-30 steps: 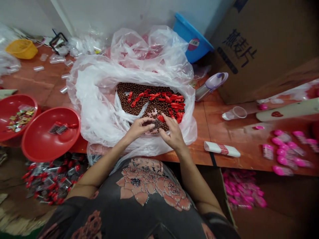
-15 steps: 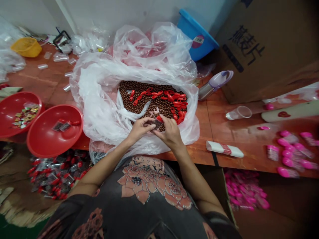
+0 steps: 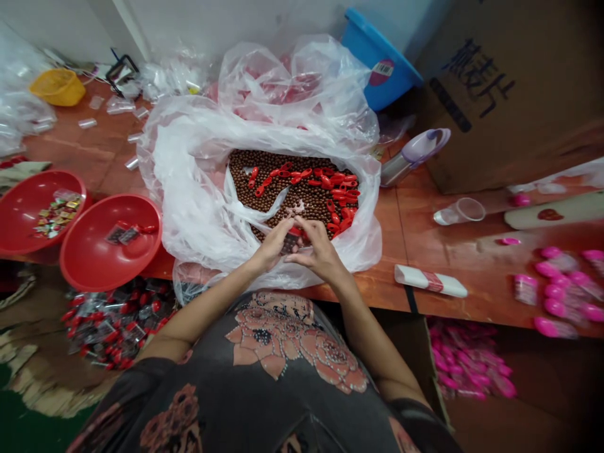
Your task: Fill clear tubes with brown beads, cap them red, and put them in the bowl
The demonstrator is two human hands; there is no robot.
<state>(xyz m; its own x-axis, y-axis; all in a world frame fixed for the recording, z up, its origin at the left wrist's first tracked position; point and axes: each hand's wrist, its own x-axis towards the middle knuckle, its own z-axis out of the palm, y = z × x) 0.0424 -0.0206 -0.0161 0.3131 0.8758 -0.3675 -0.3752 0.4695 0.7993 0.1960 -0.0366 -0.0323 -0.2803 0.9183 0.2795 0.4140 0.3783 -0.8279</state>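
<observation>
Between my two hands is a small clear container with a red cap (image 3: 293, 234) and dark contents, partly hidden by my fingers. My left hand (image 3: 274, 244) is closed on its left side. My right hand (image 3: 317, 248) curls round it from the right, fingertips on the red cap. Just beyond them, brown chocolate balls (image 3: 274, 165) fill an opened white plastic bag (image 3: 184, 182). Many red caps with loops (image 3: 337, 189) lie on the balls, mostly at the right side.
At left stand two red bowls (image 3: 78, 264), with finished-looking red-capped containers (image 3: 113, 333) heaped below. A rolled white bag (image 3: 430, 280), a clear cup (image 3: 460, 212), a lilac-topped bottle (image 3: 415, 154) and pink-capped containers (image 3: 561, 289) lie right. A cardboard box (image 3: 514, 94) stands behind.
The container has turned, its red cap now between the fingertips of both hands. My hands have drawn closer round it. The whole view has shifted slightly.
</observation>
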